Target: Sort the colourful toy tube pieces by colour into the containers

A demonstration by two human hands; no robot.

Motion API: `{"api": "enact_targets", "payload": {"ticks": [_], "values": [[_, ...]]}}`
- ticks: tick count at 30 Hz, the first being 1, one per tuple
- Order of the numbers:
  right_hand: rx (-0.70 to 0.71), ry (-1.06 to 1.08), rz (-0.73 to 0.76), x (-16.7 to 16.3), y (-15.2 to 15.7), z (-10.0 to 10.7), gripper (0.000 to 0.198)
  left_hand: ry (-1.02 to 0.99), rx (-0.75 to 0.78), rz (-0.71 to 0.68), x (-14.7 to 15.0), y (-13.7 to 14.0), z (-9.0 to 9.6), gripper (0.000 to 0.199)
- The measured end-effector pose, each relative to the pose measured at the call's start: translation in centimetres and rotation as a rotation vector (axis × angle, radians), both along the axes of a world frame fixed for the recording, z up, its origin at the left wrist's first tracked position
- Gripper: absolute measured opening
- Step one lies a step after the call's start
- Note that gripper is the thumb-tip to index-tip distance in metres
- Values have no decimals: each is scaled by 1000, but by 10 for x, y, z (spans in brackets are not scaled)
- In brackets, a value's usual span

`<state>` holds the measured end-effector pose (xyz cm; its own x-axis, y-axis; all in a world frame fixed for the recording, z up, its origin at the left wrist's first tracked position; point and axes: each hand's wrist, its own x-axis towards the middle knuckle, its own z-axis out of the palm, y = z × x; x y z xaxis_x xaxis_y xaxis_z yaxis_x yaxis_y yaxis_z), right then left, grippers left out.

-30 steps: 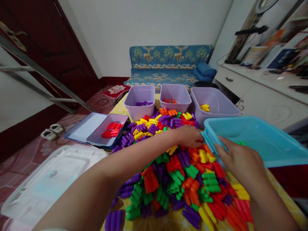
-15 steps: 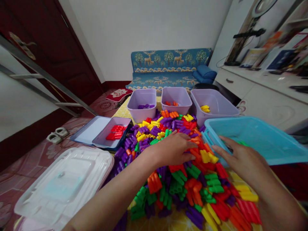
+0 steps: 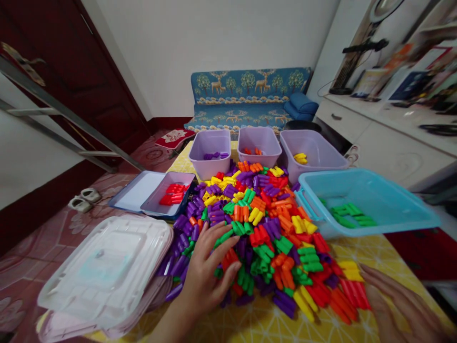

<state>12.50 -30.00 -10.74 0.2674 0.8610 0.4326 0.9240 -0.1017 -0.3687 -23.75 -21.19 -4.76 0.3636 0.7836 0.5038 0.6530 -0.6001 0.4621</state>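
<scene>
A heap of bullet-shaped plastic building pieces (image 3: 256,238) in red, orange, yellow, green and purple covers the middle of the table, many side by side in small clusters. My left hand (image 3: 209,267) is over the heap's near left part, fingers spread, touching or just above green and red pieces; nothing shows in its grip. At the heap's right edge, my right hand (image 3: 403,305) is stretched out with thumb apart, beside red pieces (image 3: 355,293) and yellow pieces (image 3: 350,270). Part of that hand runs out of the picture.
Lilac bins stand behind the heap, holding purple (image 3: 210,166), orange (image 3: 259,164) and yellow pieces (image 3: 312,164). A blue bin (image 3: 378,228) on the right holds green pieces. To the left are a tray (image 3: 152,202) with red pieces and stacked lids (image 3: 107,267). A sofa (image 3: 246,95) stands beyond.
My left hand has moved back and left from the heap's middle, fingers now spread. My right hand has left the blue bin's near side and come down toward the table's near right.
</scene>
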Motion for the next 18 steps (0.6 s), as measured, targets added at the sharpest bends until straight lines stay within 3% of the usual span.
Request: {"api": "enact_targets", "payload": {"ticks": [5,10,18], "values": [[-66,205,-14,-20,-7,-19,53,176,-66,75,-3,-25,-26,71],[12,414,-36,-73,8,-14,59,245,-99,104,11,-32,-36,91],[134,253,298,-121,32,1,57,207,-72,109,23,-27,-35,90]]}}
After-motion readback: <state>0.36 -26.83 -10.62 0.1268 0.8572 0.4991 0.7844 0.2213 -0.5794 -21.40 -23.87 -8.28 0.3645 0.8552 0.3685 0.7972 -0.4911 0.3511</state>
